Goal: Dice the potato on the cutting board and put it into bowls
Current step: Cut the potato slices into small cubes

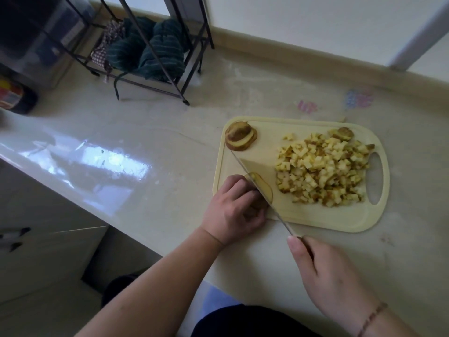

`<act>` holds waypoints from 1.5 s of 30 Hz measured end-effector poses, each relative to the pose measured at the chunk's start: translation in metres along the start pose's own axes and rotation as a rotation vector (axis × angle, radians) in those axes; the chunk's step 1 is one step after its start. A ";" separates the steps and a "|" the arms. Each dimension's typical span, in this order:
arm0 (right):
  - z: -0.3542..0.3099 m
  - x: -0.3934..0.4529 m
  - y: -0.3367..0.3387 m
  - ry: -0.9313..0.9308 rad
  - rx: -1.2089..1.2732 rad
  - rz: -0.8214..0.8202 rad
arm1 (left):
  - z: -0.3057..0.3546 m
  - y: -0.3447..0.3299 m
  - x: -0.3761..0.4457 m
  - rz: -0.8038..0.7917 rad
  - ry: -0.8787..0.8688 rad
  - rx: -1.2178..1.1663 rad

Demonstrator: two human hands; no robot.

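A pale yellow cutting board (315, 216) lies on the counter. A large heap of diced potato (323, 170) covers its right half. A small stack of potato slices (240, 139) sits at its far left corner. At the near left corner my left hand (234, 207) holds down a potato piece (263, 188) with curled fingers. My right hand (325, 271) grips the handle of a long knife (255, 183). Its blade lies across the potato piece, right beside my left fingers.
A black wire rack (155, 45) with dark striped cloths stands at the back left. A colourful can (14, 96) is at the far left edge. The counter's front edge (97, 210) runs diagonally at left. No bowl is in view.
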State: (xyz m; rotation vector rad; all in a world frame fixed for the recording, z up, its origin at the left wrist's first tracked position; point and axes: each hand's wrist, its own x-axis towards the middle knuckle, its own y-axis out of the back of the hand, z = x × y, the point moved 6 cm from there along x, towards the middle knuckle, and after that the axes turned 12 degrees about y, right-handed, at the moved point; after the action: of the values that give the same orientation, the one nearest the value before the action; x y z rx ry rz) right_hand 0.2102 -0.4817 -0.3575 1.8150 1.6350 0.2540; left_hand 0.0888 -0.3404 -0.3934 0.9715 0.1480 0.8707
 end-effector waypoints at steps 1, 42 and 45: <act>0.000 0.000 0.000 0.001 0.025 0.010 | 0.000 0.001 0.001 0.002 0.002 -0.008; -0.003 0.006 0.001 -0.007 0.100 -0.002 | -0.004 0.006 -0.012 -0.004 0.005 -0.086; -0.001 -0.003 0.000 -0.054 0.185 -0.031 | -0.004 0.008 -0.014 0.028 -0.010 -0.082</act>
State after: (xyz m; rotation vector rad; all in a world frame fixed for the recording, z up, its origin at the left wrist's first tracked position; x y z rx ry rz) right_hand 0.2087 -0.4838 -0.3563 1.9137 1.6939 0.0397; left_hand 0.0733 -0.3454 -0.3925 0.9030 0.0892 0.8906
